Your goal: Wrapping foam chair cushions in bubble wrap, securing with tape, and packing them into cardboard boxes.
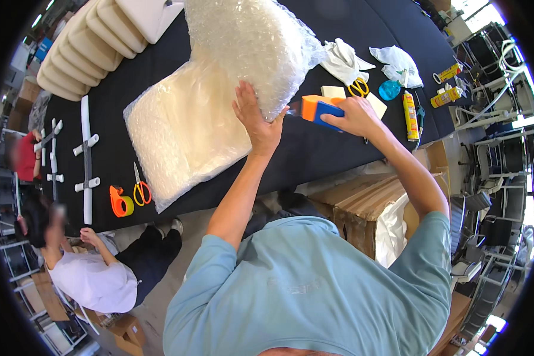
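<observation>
My left hand (257, 121) lies with fingers stretched against the edge of a sheet of bubble wrap (252, 44). The wrap is partly spread around a cream-coloured flat piece (193, 121) on the black-covered table. My right hand (359, 117) is closed around a tape dispenser (325, 113) with a blue body and an orange front. The dispenser is just right of my left thumb, and a clear strip seems to span the short gap between them. Pale yellow blocks (333, 92) and yellow-handled scissors (359, 88) lie beyond the dispenser.
Stacked beige shells (86, 50) fill the far left. Orange scissors (141, 193) and an orange tape holder (122, 203) lie near the front edge. White cloth (345, 59), a blue roll (390, 89) and yellow cans (409, 115) are at right. A co-worker (95, 273) is at lower left, a carton (368, 207) below.
</observation>
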A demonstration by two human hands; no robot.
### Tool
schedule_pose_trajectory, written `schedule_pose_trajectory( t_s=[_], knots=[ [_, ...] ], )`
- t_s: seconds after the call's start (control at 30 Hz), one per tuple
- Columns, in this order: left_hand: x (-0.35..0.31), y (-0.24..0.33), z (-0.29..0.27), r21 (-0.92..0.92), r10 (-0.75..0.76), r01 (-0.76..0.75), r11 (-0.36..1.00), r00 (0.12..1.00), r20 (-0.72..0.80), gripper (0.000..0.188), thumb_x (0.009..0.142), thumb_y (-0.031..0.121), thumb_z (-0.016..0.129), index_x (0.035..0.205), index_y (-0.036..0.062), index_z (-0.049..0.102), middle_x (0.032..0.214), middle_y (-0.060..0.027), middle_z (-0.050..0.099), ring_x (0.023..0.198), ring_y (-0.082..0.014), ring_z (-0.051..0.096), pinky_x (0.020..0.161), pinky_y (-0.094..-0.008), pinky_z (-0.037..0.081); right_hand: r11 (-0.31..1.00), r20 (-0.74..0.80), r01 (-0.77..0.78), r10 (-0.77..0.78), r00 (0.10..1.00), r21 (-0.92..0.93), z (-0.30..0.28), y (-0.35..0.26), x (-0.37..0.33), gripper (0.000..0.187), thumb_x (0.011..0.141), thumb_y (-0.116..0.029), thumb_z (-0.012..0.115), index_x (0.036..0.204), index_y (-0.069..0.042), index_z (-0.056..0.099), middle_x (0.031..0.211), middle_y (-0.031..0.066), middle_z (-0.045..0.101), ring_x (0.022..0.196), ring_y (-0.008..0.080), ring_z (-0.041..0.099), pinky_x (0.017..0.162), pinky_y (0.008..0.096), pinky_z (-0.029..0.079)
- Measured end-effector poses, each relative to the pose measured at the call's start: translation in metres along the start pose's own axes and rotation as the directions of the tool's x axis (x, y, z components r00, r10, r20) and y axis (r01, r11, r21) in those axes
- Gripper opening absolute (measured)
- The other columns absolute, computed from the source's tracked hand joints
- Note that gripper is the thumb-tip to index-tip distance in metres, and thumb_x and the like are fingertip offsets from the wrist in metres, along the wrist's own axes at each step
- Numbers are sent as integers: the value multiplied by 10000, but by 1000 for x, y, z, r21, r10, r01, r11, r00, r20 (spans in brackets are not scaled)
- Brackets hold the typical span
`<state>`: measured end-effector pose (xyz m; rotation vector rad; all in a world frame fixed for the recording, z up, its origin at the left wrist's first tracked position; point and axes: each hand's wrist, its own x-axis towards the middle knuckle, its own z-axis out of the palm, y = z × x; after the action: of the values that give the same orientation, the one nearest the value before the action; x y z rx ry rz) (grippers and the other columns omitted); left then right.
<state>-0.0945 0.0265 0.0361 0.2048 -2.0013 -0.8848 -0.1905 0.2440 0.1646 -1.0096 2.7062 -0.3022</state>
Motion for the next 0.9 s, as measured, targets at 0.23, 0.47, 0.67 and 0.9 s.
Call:
schedule_pose_trajectory(
  t_s=[0.23,0.47,0.67,0.9],
  knots=[
    [2,1,9,25,-15,15,1000,1000,-19,1009,852,325,801,1599,45,183,1646,-187,248,1526,-368,224,1208,-589,124,932,13,-243,248,969,269,13,-40,71,527,829,-540,638,688,-46,755,637,62,719,656,240,724,687,373,567],
    [6,3,12,-37,-87,86,996,996,-17,989,856,280,788,1599,32,185,1645,-214,234,1530,-380,213,1206,-598,103,248,-355,254,629,692,935,126,-39,72,314,972,-296,669,1076,-1,683,905,70,737,805,118,682,714,290,521],
    [1,-3,4,-135,-94,99,986,995,42,1028,863,309,790,1606,36,134,1653,-224,189,1516,-420,207,1212,-561,149,-48,-185,308,708,681,950,143,-95,31,320,955,-188,700,1222,-30,621,1126,34,701,1048,116,642,949,296,485],
    [-7,-21,-9,-262,-80,122,957,983,163,1064,912,622,626,1595,1,96,1614,-243,210,1477,-372,276,1209,-486,224,-37,-253,310,491,834,950,123,-118,128,462,974,-292,662,1308,-19,499,1161,113,672,1075,196,637,912,373,500]
  ],
)
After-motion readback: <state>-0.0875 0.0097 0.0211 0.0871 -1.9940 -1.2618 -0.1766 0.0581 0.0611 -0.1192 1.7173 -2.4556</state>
